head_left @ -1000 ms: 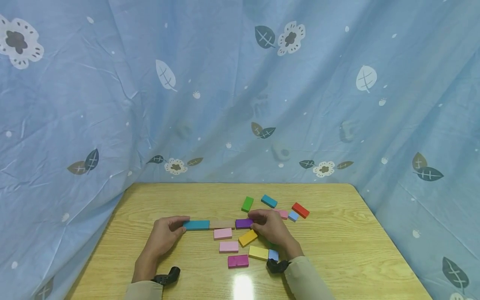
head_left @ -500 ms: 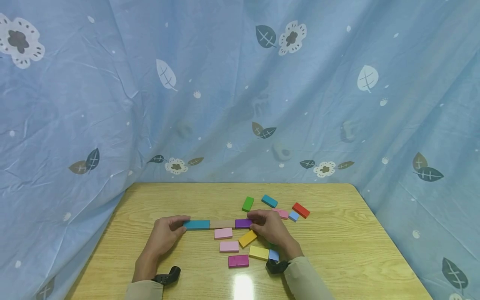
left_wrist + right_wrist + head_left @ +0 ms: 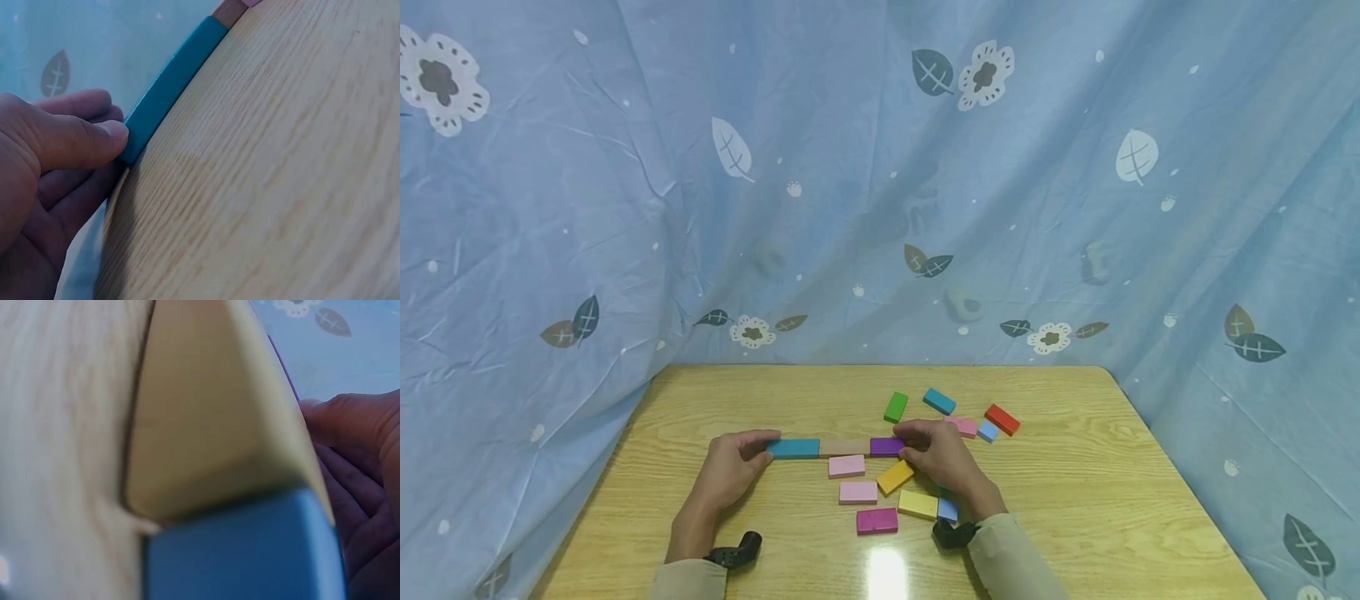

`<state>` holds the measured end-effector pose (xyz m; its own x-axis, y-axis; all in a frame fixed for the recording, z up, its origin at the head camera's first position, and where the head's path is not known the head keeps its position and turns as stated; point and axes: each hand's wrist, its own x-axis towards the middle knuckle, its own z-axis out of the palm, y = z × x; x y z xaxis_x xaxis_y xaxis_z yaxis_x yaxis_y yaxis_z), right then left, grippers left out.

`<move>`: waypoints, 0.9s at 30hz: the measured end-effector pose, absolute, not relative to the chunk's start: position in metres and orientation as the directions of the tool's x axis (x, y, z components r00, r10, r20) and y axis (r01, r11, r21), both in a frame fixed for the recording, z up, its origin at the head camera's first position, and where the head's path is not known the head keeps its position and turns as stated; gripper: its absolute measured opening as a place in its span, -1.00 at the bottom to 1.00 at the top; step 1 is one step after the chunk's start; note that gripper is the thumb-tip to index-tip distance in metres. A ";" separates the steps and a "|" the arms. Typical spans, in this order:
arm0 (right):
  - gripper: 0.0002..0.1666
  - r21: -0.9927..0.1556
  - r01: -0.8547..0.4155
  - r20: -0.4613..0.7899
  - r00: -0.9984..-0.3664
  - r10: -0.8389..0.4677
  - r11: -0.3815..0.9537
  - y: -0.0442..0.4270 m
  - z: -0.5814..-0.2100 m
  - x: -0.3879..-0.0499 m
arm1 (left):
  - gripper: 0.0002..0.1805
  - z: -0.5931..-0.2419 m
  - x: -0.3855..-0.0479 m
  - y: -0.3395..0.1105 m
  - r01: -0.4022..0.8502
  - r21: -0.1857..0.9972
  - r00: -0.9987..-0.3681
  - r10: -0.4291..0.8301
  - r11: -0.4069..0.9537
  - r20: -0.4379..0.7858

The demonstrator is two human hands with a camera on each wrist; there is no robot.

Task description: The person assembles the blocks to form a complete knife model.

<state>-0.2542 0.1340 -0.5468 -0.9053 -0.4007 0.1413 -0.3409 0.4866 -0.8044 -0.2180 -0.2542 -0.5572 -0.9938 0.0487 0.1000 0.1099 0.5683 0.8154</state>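
Three blocks lie end to end in a row on the table: a teal block (image 3: pixel 793 449), a tan wooden block (image 3: pixel 845 448) and a purple block (image 3: pixel 886 447). At the row's left end my left hand (image 3: pixel 727 472) pinches the teal block between thumb and fingers; in the left wrist view its thumb (image 3: pixel 94 140) touches the block's near end. My right hand (image 3: pixel 946 457) grips the purple block's right end, which its fingers partly cover. A large blurred yellow block (image 3: pixel 200 406) and a blue block (image 3: pixel 244 550) hide much of the right wrist view.
Just below the row lie two pink blocks (image 3: pixel 857 492), an orange block (image 3: pixel 896 477), a yellow block (image 3: pixel 917 505) and a magenta block (image 3: pixel 877 522). Behind the right hand are a green block (image 3: pixel 896 407), a second teal block (image 3: pixel 939 401) and a red block (image 3: pixel 1002 419).
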 end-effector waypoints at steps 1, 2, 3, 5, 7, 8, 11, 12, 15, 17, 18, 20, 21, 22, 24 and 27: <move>-0.61 -0.803 -0.343 0.143 -0.905 -0.401 0.488 0.134 -0.547 -0.254 | -0.58 -0.557 -0.218 -0.254 0.109 0.815 -0.994 0.048 0.570 0.100; -0.60 -0.800 -0.345 0.145 -0.905 -0.400 0.491 0.135 -0.547 -0.254 | -0.59 -0.557 -0.218 -0.254 0.108 0.815 -0.994 0.048 0.570 0.099; -0.59 -0.796 -0.347 0.147 -0.906 -0.398 0.495 0.136 -0.547 -0.254 | -0.59 -0.557 -0.219 -0.254 0.107 0.814 -0.994 0.048 0.571 0.097; -0.58 -0.799 -0.348 0.158 -0.908 -0.388 0.491 0.138 -0.545 -0.252 | -0.59 -0.557 -0.219 -0.254 0.106 0.813 -0.994 0.049 0.572 0.096; -0.57 -0.806 -0.351 0.173 -0.910 -0.378 0.477 0.142 -0.543 -0.249 | -0.59 -0.557 -0.219 -0.254 0.106 0.813 -0.994 0.049 0.572 0.095; -0.57 -0.808 -0.358 0.183 -0.907 -0.378 0.468 0.144 -0.542 -0.247 | -0.59 -0.557 -0.219 -0.254 0.106 0.813 -0.994 0.050 0.572 0.095; -0.60 -0.826 -0.361 0.186 -0.900 -0.395 0.433 0.150 -0.539 -0.242 | -0.58 -0.557 -0.219 -0.254 0.106 0.814 -0.994 0.047 0.571 0.096; -0.61 -0.833 -0.357 0.178 -0.896 -0.406 0.423 0.152 -0.539 -0.241 | -0.58 -0.557 -0.219 -0.254 0.106 0.813 -0.994 0.047 0.572 0.096; -0.61 -0.862 -0.322 0.130 -0.887 -0.443 0.392 0.156 -0.541 -0.238 | -0.58 -0.557 -0.219 -0.254 0.103 0.814 -0.994 0.044 0.572 0.095; -0.59 -0.876 -0.303 0.103 -0.878 -0.467 0.376 0.157 -0.543 -0.237 | -0.58 -0.557 -0.218 -0.254 0.103 0.814 -0.994 0.042 0.572 0.096; -0.59 -0.879 -0.298 0.094 -0.874 -0.476 0.372 0.157 -0.544 -0.237 | -0.58 -0.557 -0.218 -0.254 0.103 0.813 -0.994 0.041 0.572 0.097; -0.58 -0.878 -0.299 0.086 -0.867 -0.491 0.374 0.159 -0.545 -0.236 | -0.59 -0.557 -0.218 -0.254 0.103 0.813 -0.994 0.041 0.574 0.097; -0.58 -0.873 -0.303 0.083 -0.864 -0.497 0.381 0.159 -0.546 -0.235 | -0.59 -0.558 -0.218 -0.254 0.104 0.811 -0.994 0.041 0.575 0.099; -0.59 -0.868 -0.313 0.087 -0.860 -0.503 0.386 0.160 -0.546 -0.235 | -0.59 -0.558 -0.218 -0.254 0.105 0.811 -0.994 0.042 0.576 0.099; -0.61 -0.856 -0.328 0.092 -0.858 -0.505 0.400 0.161 -0.546 -0.233 | -0.59 -0.558 -0.217 -0.255 0.107 0.809 -0.994 0.044 0.577 0.100; -0.61 -0.847 -0.338 0.099 -0.859 -0.503 0.411 0.161 -0.546 -0.231 | -0.59 -0.557 -0.217 -0.255 0.108 0.812 -0.994 0.045 0.573 0.101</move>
<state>-0.2307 0.1615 -0.5455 -0.8586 -0.5031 0.0987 -0.3380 0.4107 -0.8468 -0.2172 -0.2548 -0.5573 -0.9939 0.0446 0.1012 0.1084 0.5730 0.8124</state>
